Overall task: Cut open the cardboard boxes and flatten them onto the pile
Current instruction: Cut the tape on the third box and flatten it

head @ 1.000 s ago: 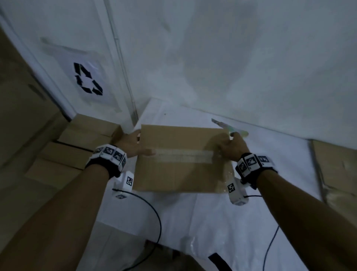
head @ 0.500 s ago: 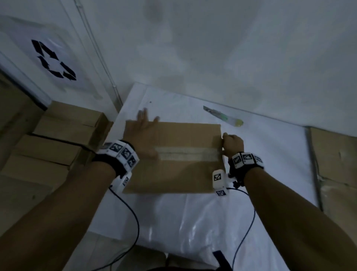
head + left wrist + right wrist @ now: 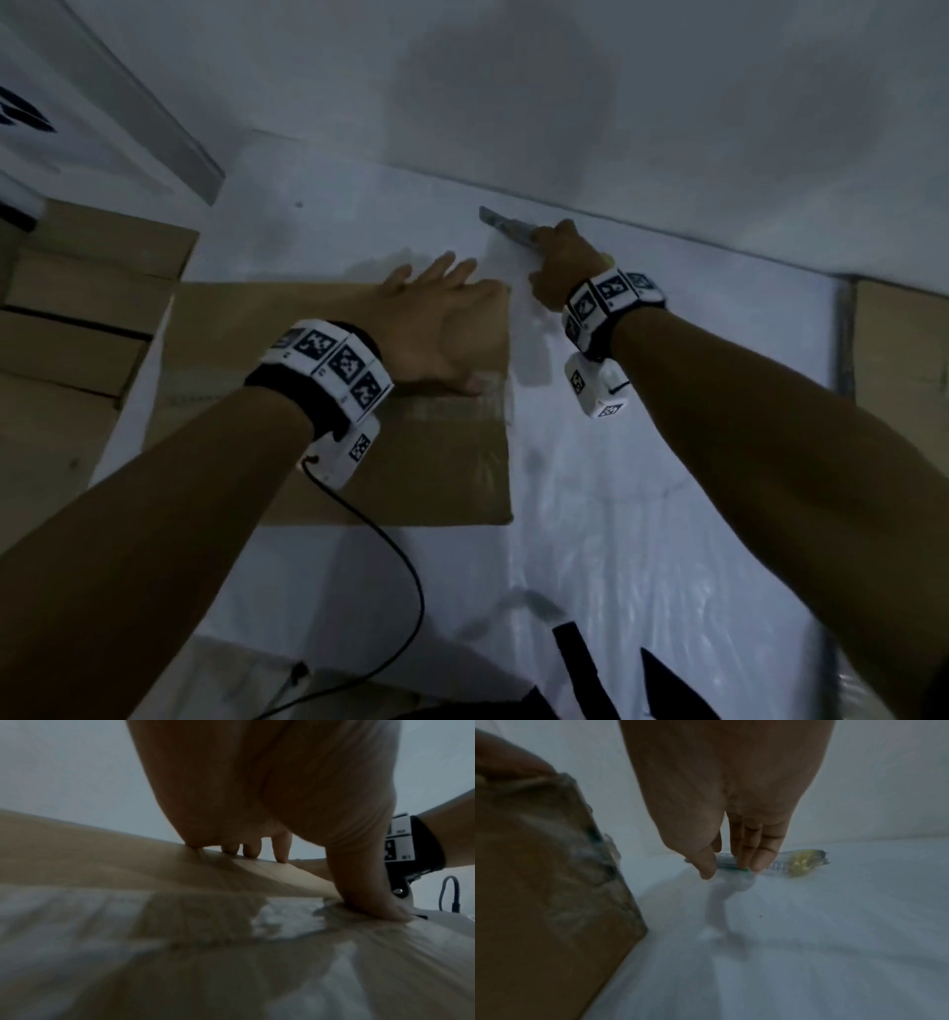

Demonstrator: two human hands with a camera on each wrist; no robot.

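Observation:
A brown cardboard box (image 3: 436, 462) with a clear tape seam lies on the white table (image 3: 642, 514). My left hand (image 3: 436, 308) presses flat on its top with straight fingers, and the thumb sits on the tape near the right edge (image 3: 372, 908). Behind the box, near the wall, lies a utility knife (image 3: 500, 223) with a yellow end (image 3: 800, 862). My right hand (image 3: 557, 257) is over its handle. In the right wrist view the straight fingertips (image 3: 754, 866) and thumb touch the knife from above while it lies on the table. The box corner (image 3: 539, 882) is to the left of that hand.
Flattened cardboard is stacked at the left (image 3: 77, 308), beside a recycling sign (image 3: 20, 113) on the wall. More cardboard lies at the table's right end (image 3: 904, 349). A black wrist cable (image 3: 400, 565) trails off the front edge. The wall stands close behind the knife.
My right hand left the box's right edge and reached back to the knife. My left hand slid from the box's left side to its right half.

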